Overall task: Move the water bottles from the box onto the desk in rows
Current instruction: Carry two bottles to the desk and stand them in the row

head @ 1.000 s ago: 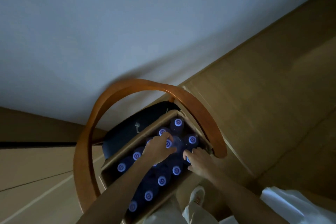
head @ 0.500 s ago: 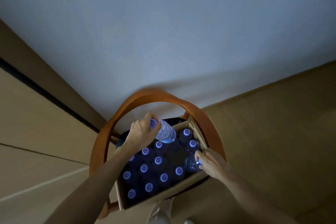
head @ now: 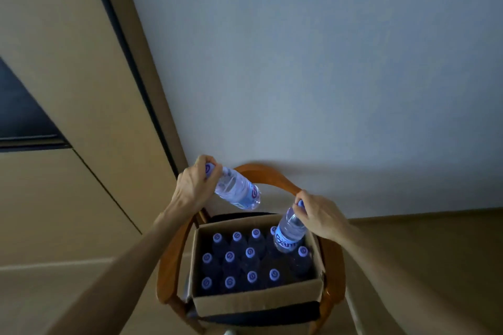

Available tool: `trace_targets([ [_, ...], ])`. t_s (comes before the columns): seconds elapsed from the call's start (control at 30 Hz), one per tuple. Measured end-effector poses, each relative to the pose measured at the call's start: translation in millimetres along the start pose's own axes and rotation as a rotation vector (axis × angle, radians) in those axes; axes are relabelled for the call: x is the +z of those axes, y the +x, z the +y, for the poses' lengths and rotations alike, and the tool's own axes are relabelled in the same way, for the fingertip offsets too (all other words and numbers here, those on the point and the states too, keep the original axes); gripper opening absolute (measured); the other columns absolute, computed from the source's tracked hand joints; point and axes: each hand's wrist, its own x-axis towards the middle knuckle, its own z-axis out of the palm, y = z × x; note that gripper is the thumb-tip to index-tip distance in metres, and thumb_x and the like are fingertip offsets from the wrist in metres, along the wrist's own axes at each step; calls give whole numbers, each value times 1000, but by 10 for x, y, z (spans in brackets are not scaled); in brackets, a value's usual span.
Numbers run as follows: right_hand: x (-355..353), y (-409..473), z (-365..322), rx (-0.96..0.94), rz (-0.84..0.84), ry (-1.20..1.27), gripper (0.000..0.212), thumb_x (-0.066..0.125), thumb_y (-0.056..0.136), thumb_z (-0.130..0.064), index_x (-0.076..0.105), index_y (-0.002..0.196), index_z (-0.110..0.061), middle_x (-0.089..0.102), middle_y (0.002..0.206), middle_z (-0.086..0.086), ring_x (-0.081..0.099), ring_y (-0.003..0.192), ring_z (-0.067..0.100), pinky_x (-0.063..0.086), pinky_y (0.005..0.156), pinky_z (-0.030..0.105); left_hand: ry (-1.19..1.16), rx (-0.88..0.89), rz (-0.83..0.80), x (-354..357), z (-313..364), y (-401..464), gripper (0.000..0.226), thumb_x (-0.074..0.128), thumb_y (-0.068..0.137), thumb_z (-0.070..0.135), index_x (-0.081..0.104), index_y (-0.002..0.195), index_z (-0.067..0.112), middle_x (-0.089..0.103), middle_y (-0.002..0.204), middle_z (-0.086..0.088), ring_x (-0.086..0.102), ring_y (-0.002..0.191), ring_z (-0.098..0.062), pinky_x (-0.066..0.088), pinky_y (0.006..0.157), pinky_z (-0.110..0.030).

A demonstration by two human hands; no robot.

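An open cardboard box (head: 255, 303) sits on a wooden chair and holds several upright water bottles with blue caps (head: 250, 253). My left hand (head: 194, 185) grips one clear bottle (head: 235, 189) by its cap end, holding it tilted above the box's far left corner. My right hand (head: 319, 215) grips a second bottle (head: 289, 230) by its cap; it hangs tilted over the box's far right side, its base just above the bottles below. The desk is not in view.
The wooden chair (head: 272, 174) has a curved back rail around the box and a dark seat cushion. A pale wall (head: 299, 62) rises behind it. Tan panelling with a dark strip (head: 128, 43) stands to the left. The floor lies to the right.
My left hand has lifted its bottle higher and clear of the box. My right hand has pulled a second bottle up out of the box. The camera has turned left and tilted.
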Motion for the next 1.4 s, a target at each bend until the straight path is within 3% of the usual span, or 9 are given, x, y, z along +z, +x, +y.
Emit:
trace_targets([
  [0.13, -356, 428, -441, -83, 113, 35, 21, 48, 97, -34, 54, 103, -15, 69, 85, 8, 62, 80, 34, 41, 65, 35, 0, -32, 170, -576, -21, -113, 15, 49, 93, 34, 57, 93, 21, 65, 81, -1, 59, 75, -26, 41, 70, -33],
  [0.3, -785, 939, -1235, -282, 146, 67, 20, 42, 99, -37, 50, 98, -19, 63, 76, -2, 59, 67, 21, 45, 62, 32, -35, -54, 324, -1395, -175, -254, 12, 46, 90, 35, 57, 85, 31, 64, 76, 5, 59, 73, -21, 46, 65, -35],
  [0.4, -972, 1158, -1838, -397, 238, 93, 17, 45, 97, -30, 55, 93, -18, 63, 74, 0, 52, 62, 21, 33, 59, 28, -38, -66, 434, -1920, -328, -346, 13, 49, 89, 34, 58, 81, 33, 63, 72, 8, 59, 69, -14, 46, 59, -30],
  [0.47, -1069, 1279, -2298, -464, 278, 130, 16, 48, 95, -28, 56, 89, -16, 62, 71, 1, 49, 61, 24, 30, 58, 29, -52, -86, 505, -2291, -459, -433, 12, 51, 87, 35, 59, 79, 34, 64, 69, 12, 59, 64, -7, 45, 54, -24],
  [0.63, -1179, 1517, -3570, -584, 281, 209, 21, 45, 94, -36, 54, 87, -19, 60, 69, -4, 57, 69, 28, 43, 64, 34, -35, -127, 670, -3247, -827, -715, 11, 53, 82, 38, 59, 73, 36, 64, 70, 18, 57, 67, 7, 39, 52, -4],
  [0.9, -928, 1713, -5541, -815, 334, 231, 24, 43, 96, -40, 52, 88, -19, 65, 74, 1, 56, 64, 24, 38, 56, 31, 100, -174, 879, -4744, -1593, -1324, 16, 52, 86, 39, 60, 73, 34, 62, 63, 23, 59, 59, 7, 36, 45, -7],
  [1.1, -614, 1744, -6954, -912, 278, 334, 22, 42, 95, -39, 48, 85, -20, 68, 78, 6, 61, 74, 34, 41, 64, 36, 187, -264, 1008, -5586, -2345, -1763, 19, 51, 89, 37, 63, 84, 23, 62, 69, 12, 59, 64, -4, 50, 56, -31],
  [1.27, -325, 1834, -7996, -1002, 247, 387, 24, 41, 95, -38, 52, 89, -17, 68, 81, 7, 60, 77, 36, 42, 66, 38, 240, -347, 1105, -6168, -2948, -2013, 12, 51, 93, 33, 60, 91, 26, 59, 77, 15, 55, 71, -4, 45, 57, -24],
  [1.4, -50, 1958, -8761, -1079, 215, 432, 23, 42, 96, -37, 52, 88, -18, 67, 82, 8, 55, 73, 33, 36, 63, 35, 323, -415, 1176, -6599, -3404, -2171, 13, 51, 95, 30, 60, 96, 20, 58, 83, 3, 53, 69, -4, 46, 58, -21],
])
